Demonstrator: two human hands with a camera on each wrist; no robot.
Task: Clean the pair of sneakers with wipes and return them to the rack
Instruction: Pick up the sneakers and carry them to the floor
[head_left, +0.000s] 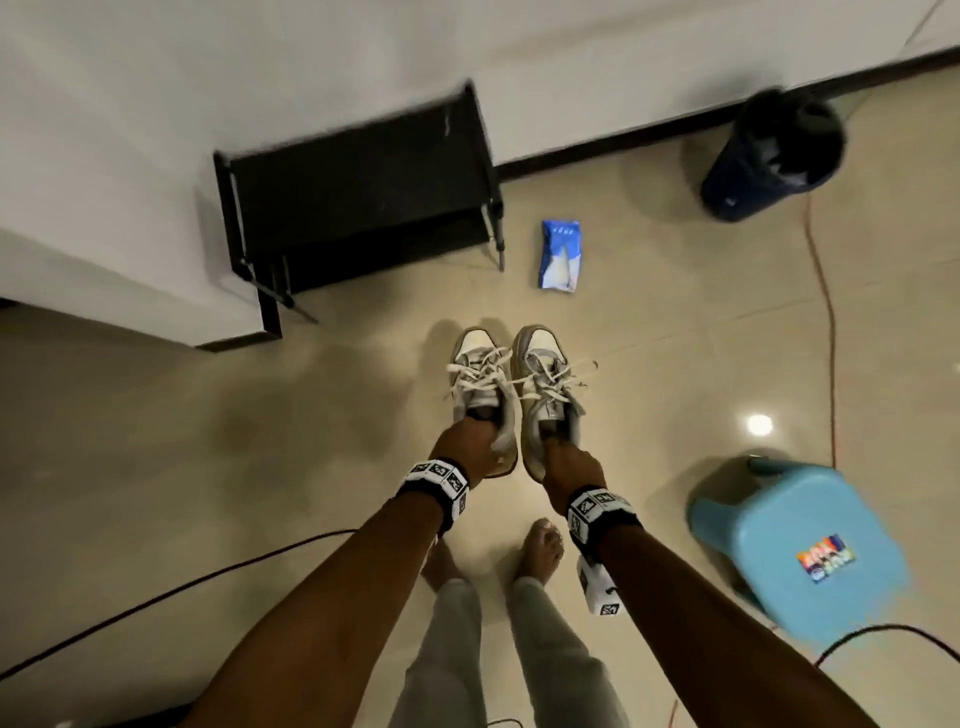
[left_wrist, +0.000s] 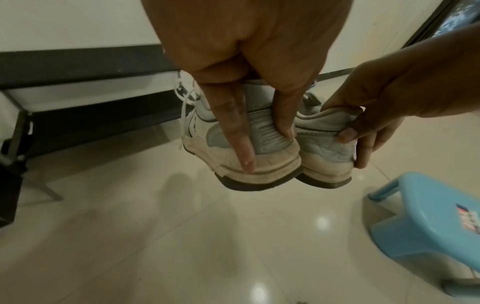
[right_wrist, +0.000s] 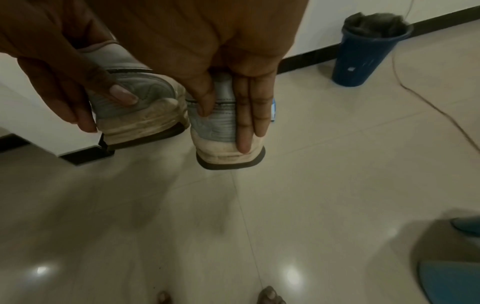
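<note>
— Standing barefoot on the pale tiled floor (head_left: 649, 364), the person held one sneaker in each hand, both lifted clear of the tiles. What did the left hand (head_left: 465, 447) do?

— It gripped the left sneaker (head_left: 480, 374) at the heel collar. From the left wrist view, the thumb lay along the back of the heel and a long finger ran straight down the side to the sole edge, so the heel was pinched between them.

— And the right hand (head_left: 571, 467)?

— Much the same on the right sneaker (head_left: 545, 384). The right wrist view showed two straight fingers (right_wrist: 249, 115) pressed together down the heel and the thumb clamped on the other side. The two shoes hung side by side with toes pointing away from the person, heels touching or nearly so; I could not tell which. Their white laces hung loose.

— What was close by?

— A light blue plastic stool (head_left: 800, 545) with a sticker stood on the floor to the person's right. A dark cable (head_left: 156, 597) curved across the tiles on the left.

— Farther out?

— A blue and white pack of wipes (head_left: 561, 254) lay on the floor beyond the shoes, just beside the right leg of the black rack (head_left: 358, 192). The rack stood against the white wall (head_left: 260, 62). Well to the right, by the dark skirting, stood a dark blue bin (head_left: 769, 156) with a black liner, and a thin orange cord (head_left: 826, 312) ran along the floor near it.
</note>
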